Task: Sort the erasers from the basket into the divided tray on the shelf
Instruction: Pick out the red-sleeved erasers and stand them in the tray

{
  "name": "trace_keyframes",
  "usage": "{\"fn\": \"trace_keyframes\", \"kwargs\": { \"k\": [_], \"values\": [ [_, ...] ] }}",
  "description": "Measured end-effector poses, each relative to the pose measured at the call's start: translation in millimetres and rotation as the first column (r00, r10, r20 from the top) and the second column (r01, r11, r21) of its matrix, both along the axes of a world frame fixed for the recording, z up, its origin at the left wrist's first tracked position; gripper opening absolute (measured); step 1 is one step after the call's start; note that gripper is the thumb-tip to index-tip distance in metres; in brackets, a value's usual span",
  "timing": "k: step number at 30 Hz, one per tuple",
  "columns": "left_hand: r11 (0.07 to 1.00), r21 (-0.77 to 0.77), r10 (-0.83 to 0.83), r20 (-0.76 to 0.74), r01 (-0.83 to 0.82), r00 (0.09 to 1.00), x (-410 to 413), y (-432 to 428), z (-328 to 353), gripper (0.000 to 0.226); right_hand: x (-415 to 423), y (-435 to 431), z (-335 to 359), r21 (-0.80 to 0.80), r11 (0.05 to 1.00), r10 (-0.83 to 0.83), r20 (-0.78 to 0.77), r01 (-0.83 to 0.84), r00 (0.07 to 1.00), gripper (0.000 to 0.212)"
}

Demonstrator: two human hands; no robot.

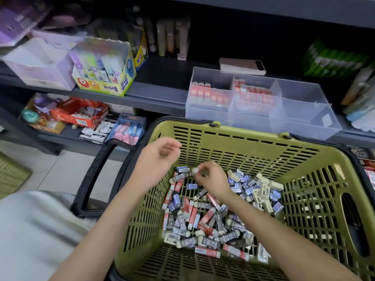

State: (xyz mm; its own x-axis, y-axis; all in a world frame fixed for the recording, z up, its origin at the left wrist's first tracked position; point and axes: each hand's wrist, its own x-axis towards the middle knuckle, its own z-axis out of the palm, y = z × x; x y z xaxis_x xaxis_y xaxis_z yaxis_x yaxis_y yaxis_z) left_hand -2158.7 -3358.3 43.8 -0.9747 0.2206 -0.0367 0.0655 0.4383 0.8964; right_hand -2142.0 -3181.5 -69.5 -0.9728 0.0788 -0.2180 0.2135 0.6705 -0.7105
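An olive-green plastic basket (243, 138) stands in front of the shelf, its floor covered with several erasers (205, 218) in red, blue and grey sleeves. My right hand (211, 179) reaches into the far left of the pile and pinches a small white-tipped eraser (195, 170) between its fingertips. Over the basket's left rim hovers my left hand (158, 159), fingers loosely curled with nothing in it. The clear divided tray (304, 110) sits on the shelf behind the basket. Its two left compartments hold rows of red-sleeved erasers (209, 94); the right compartments look empty.
A phone (242, 66) lies on the shelf behind the tray. A yellow glue-stick box (105, 86) and a white box (40, 63) stand to the left. The lower shelf holds eraser boxes (81, 115). The basket's black handle (97, 175) hangs at its left side.
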Motion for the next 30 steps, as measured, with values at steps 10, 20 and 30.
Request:
{"fn": "trace_keyframes", "kwargs": {
  "k": [10,20,30],
  "values": [
    [0.988,-0.142,-0.067,-0.002,0.067,0.998,4.2,1.4,-8.4,0.023,-5.6,-20.2,63.7,-0.942,0.315,0.013,0.126,0.116,0.992,0.027],
    [0.951,0.290,0.186,-0.242,-0.113,0.952,-1.6,-7.7,4.1,0.016,-21.9,-34.2,-49.6,0.457,0.814,0.402,0.000,-0.357,0.916,0.052],
    [0.917,0.386,0.191,-0.190,-0.106,0.963,-3.0,-8.8,5.0,0.016,14.5,43.7,-41.1,0.570,0.778,0.348,-0.040,-0.264,0.937,0.038]
  ]
}}
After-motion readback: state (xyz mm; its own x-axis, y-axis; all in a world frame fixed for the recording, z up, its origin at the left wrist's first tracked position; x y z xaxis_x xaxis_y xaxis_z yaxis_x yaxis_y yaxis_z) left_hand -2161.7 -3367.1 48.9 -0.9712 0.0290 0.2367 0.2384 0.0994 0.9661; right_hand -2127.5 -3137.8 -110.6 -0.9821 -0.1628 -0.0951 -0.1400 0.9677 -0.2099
